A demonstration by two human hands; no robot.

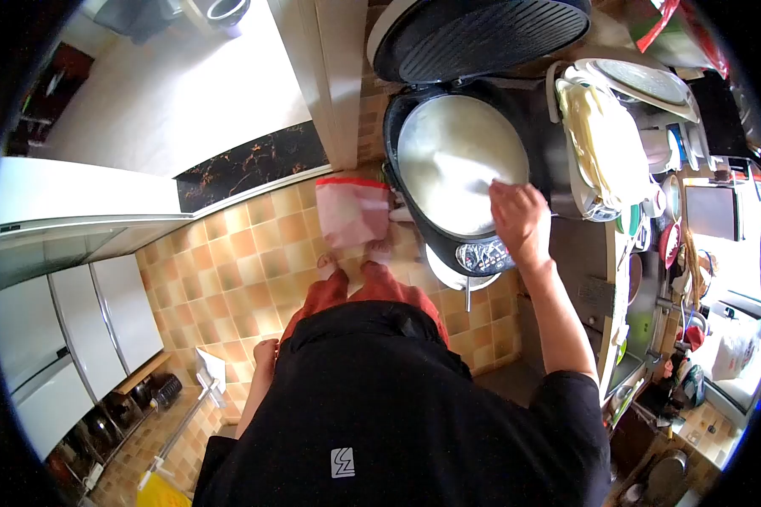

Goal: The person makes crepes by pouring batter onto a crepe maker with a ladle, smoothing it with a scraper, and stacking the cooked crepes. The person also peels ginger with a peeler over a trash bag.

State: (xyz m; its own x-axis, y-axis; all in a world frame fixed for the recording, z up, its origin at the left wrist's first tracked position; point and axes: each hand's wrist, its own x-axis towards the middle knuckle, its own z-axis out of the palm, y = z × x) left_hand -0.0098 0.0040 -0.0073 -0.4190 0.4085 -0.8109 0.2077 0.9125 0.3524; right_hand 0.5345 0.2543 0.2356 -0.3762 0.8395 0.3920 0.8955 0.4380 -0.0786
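On the front of the black shirt [372,393], noting a small pale rectangular logo [342,463] bearing a zigzag, letter-like mark; not reading it with certainty. Along the near end of a black container [391,139], finding a silvery panel [482,254] with dark markings too small to read. By the right forearm, seeing a pale label [597,297] with tiny print, likewise illegible.

Describing the container next: standing open beside the feet, near a pink bag [353,211] with a red edge, over tan checkered floor tiles [258,241]. Leaning back at the far side, a ribbed dark lid [482,42]. Showing an oval, whitish, cloudy interior [448,139], with a brighter streak near the middle; not distinguishing bare lining from contents.

Holding the right hand [518,215] over the interior's right edge, fingers curling inward, tips close together; not being able to tell whether grasping anything. Letting the left hand [265,358] hang beside the hip, fingers folding in, palm hidden; not being able to tell its grip either.
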